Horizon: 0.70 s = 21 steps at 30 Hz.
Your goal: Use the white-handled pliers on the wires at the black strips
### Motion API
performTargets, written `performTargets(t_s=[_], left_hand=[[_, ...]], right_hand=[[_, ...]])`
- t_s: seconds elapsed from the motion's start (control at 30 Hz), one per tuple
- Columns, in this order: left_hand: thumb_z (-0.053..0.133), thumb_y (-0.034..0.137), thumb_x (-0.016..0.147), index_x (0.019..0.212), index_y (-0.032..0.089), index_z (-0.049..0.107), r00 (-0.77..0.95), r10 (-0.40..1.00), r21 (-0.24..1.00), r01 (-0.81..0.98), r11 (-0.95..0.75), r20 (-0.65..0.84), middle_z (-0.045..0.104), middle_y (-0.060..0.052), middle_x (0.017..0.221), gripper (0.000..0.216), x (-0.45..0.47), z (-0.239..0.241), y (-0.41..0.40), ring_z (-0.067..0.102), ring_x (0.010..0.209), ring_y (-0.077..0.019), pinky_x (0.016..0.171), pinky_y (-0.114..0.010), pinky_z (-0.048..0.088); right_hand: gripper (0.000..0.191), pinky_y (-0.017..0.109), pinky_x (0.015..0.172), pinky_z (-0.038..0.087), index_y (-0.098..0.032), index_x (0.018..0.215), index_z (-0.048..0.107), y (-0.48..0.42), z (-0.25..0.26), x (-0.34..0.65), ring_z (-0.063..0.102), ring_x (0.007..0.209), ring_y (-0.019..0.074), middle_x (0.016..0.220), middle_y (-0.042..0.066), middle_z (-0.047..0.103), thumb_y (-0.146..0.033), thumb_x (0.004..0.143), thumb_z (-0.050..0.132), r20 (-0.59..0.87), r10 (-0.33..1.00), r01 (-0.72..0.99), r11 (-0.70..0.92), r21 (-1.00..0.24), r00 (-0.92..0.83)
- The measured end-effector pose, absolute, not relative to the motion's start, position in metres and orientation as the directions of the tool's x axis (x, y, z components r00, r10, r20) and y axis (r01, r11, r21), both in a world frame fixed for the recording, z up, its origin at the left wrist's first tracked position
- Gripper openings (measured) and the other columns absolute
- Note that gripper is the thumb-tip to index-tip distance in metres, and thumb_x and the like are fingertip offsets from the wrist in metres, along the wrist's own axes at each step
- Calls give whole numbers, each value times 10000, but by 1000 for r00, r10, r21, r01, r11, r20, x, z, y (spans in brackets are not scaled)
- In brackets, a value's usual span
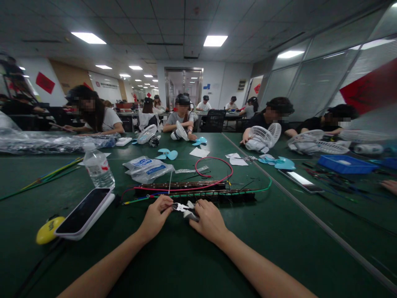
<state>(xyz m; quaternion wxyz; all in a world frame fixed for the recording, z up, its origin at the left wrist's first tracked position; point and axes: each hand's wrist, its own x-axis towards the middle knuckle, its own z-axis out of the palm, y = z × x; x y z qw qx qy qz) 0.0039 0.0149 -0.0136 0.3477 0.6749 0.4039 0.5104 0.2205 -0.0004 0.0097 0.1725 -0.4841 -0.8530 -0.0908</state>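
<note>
My right hand (211, 219) is closed around a pair of small cutting pliers (180, 207) with pale grips. Their metal jaws point left, towards my left hand (157, 217). Thumb and fingers of that left hand are pinched at the jaw tips; what they hold is too small to make out. Just beyond both hands lie two long black strips (242, 196) with copper-coloured lines along them. A red wire (232, 167) loops above the strips, and a green wire (270, 185) curves round their right end. One thin white tie (170, 182) stands up from the strips.
Left are a phone (83, 213), a yellow round object (49, 230) and a water bottle (98, 167). Plastic bags (149, 169) lie behind the strips. Further off are blue fan blades (166, 154), a blue tray (345, 164), another phone (299, 181), and people handling white fans (262, 138).
</note>
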Motion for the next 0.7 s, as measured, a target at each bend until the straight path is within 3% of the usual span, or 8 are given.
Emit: performTargets(t_s=[0.27, 0.7], left_hand=[[570, 199, 835, 909, 177, 571, 195, 879, 836, 276, -474, 435, 662, -21, 841, 77, 5, -6, 10, 671, 807, -174, 769, -317, 543], [515, 188, 861, 889, 198, 677, 281, 816, 710, 402, -578, 505, 683, -47, 880, 164, 1, -1, 10, 642, 829, -196, 756, -319, 523]], right_hand=[[199, 269, 628, 354, -189, 779, 587, -4, 14, 220, 531, 766, 171, 851, 46, 599, -383, 745, 610, 342, 828, 878, 479, -17, -445], [211, 263, 615, 358, -190, 797, 604, -6, 17, 220, 551, 775, 178, 858, 48, 614, -397, 759, 591, 306, 849, 888, 459, -22, -431]])
